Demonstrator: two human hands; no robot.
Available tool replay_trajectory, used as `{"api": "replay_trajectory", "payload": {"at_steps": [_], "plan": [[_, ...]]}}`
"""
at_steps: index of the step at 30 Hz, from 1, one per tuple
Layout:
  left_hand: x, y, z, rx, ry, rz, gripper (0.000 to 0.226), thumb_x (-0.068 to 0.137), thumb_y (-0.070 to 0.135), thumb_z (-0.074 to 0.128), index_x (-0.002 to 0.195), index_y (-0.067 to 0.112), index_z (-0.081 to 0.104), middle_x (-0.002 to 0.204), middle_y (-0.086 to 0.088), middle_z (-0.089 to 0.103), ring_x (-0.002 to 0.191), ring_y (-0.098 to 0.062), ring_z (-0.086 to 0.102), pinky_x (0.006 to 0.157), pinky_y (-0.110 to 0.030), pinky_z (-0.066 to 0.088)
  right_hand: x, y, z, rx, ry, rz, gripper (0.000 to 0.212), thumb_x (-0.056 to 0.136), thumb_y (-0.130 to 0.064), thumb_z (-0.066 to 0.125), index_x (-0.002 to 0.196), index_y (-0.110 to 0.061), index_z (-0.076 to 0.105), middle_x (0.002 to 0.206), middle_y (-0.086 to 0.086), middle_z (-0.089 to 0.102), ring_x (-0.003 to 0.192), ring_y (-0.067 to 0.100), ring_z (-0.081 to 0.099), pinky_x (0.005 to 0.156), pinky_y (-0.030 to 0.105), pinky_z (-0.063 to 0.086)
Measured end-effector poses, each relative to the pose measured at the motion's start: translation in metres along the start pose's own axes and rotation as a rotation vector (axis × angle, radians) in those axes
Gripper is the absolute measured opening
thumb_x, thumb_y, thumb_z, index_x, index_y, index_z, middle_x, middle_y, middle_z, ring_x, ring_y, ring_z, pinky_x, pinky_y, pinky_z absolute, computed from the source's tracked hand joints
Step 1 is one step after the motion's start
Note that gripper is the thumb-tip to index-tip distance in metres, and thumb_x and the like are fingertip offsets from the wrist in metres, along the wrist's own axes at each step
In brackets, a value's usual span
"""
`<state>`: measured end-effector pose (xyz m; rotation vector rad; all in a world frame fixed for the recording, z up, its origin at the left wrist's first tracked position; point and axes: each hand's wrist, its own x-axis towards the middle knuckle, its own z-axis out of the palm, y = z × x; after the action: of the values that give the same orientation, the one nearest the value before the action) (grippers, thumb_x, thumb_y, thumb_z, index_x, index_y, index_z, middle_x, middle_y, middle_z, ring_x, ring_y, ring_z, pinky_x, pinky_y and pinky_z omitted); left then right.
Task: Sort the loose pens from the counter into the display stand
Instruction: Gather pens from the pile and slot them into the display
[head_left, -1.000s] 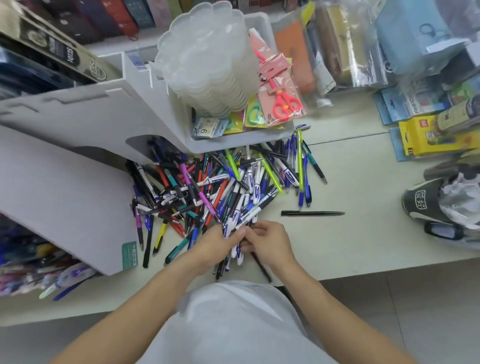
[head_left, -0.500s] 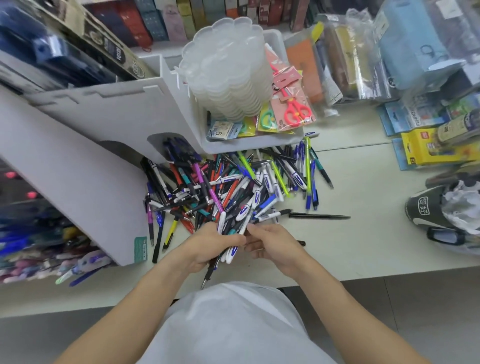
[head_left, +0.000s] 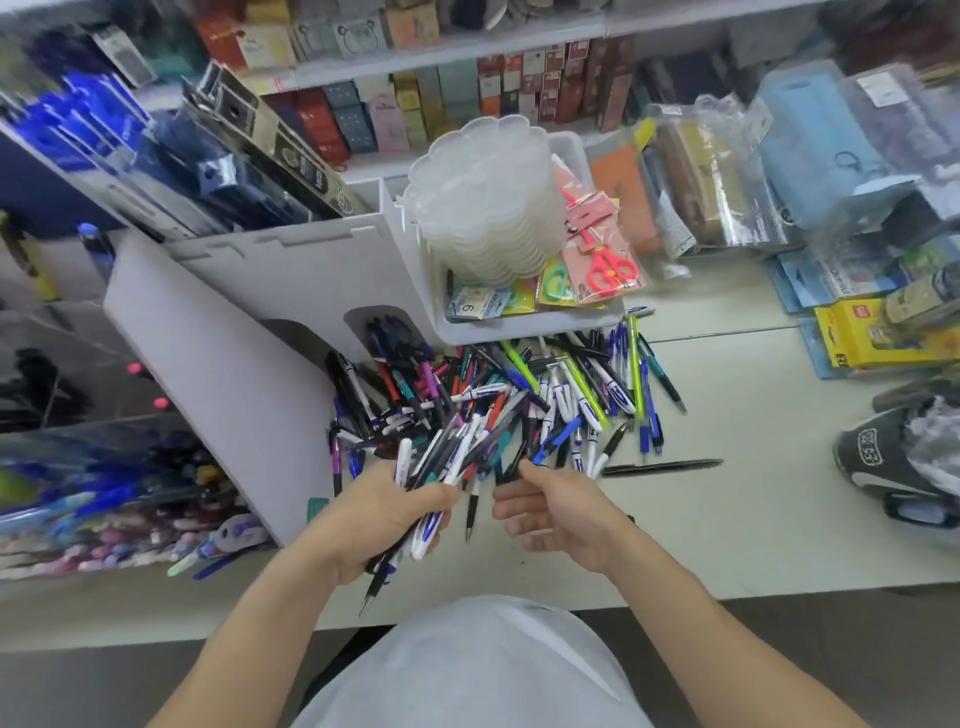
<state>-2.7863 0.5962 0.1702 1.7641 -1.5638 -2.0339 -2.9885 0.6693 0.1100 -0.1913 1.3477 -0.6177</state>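
A big heap of loose pens (head_left: 524, 395) in many colours lies on the pale counter (head_left: 727, 499) in front of a white display stand (head_left: 291, 291). My left hand (head_left: 384, 519) grips a bundle of several pens (head_left: 447, 462), their tips fanning up over the heap and their ends sticking out below my palm. My right hand (head_left: 550, 509) is just to the right of it, fingers curled, pinching the end of a dark pen (head_left: 511, 467) at the heap's near edge. One black pen (head_left: 662, 466) lies alone to the right.
A white tray (head_left: 530, 325) with clear plastic lids and packed scissors sits behind the heap. Displays of blue pens (head_left: 78, 493) stand at the left. Packaged goods (head_left: 779, 171), a yellow box (head_left: 878, 332) and a dark shoe (head_left: 893, 457) crowd the right. The counter's front edge is near my body.
My left hand has lifted its bundle of pens slightly and the hands have drawn apart. The camera has tilted up, showing more of the shelves.
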Motion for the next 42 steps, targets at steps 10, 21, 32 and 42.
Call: {"api": "replay_trajectory", "payload": {"at_steps": [10,21,32,42], "plan": [[0.007,0.020,0.034,-0.529,-0.236,0.000,0.016,0.089,0.013,0.064,0.095,0.002,0.056,0.069,-0.012,0.052,0.051,-0.022,0.047,0.049,-0.029,0.044,-0.010,-0.035,0.034,0.244,-0.139,-0.486,0.058,0.091,-0.046,0.068,0.133,-0.009,0.053,0.116,0.013,0.072,0.098,0.032,0.071,0.082,0.043,0.059],[0.022,-0.007,0.063,-0.535,-0.392,-0.196,0.034,0.078,0.007,0.073,0.109,0.000,0.060,0.088,-0.022,0.061,0.076,-0.037,0.065,0.071,-0.045,0.056,0.016,-0.018,0.025,0.105,0.023,-0.565,0.052,0.102,-0.015,0.059,0.140,-0.047,0.043,0.103,0.006,0.069,0.093,0.020,0.068,0.095,0.045,0.056],[0.018,-0.028,0.062,-0.544,-0.365,-0.181,0.029,0.083,0.011,0.075,0.102,-0.002,0.059,0.082,-0.023,0.060,0.073,-0.036,0.063,0.074,-0.048,0.056,0.016,0.000,0.030,-0.071,-0.062,-0.454,0.043,0.107,-0.046,0.042,0.094,-0.014,0.068,0.098,0.013,0.067,0.096,0.016,0.064,0.093,0.022,0.051],[0.018,-0.027,0.074,-0.521,-0.352,-0.053,0.027,0.078,0.006,0.074,0.095,0.003,0.053,0.069,-0.012,0.054,0.059,-0.026,0.057,0.059,-0.036,0.053,0.013,-0.006,0.016,0.184,-0.137,-0.473,0.030,0.109,-0.020,0.043,0.120,-0.005,0.067,0.113,0.018,0.071,0.101,0.029,0.068,0.089,0.043,0.058]]}}
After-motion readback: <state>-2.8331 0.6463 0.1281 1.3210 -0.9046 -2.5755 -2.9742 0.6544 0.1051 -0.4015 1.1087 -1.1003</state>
